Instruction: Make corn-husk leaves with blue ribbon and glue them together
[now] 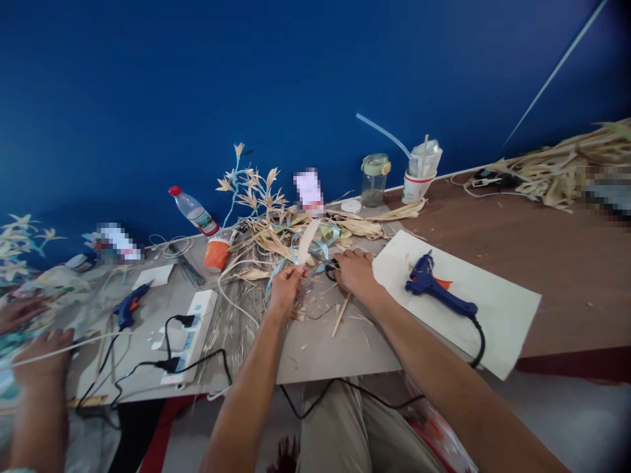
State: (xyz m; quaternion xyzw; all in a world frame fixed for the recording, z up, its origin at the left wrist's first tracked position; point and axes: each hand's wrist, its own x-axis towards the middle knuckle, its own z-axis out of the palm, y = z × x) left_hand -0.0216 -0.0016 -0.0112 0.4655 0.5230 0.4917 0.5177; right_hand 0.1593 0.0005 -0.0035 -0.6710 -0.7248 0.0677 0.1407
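Note:
My left hand [287,289] pinches the lower end of a pale, pointed strip of dried husk [308,240], which stands upright above the fingers. To its right, my right hand [355,270] is curled over a pair of scissors [331,269]; the black handles show at its fingertips and the blades are hard to make out. Light blue ribbon [320,248] loops behind both hands. A heap of dried husks [276,240] lies beyond them, and a thin wooden stick [341,316] rests on the table below my right hand.
A blue glue gun [438,287] lies on a white board [497,315] at right. Left are a power strip [194,338], an orange cup [217,255], a tilted bottle [194,211] and husk flowers [251,187]. A co-worker's hands [44,355] are far left. Behind stands a jar [374,180].

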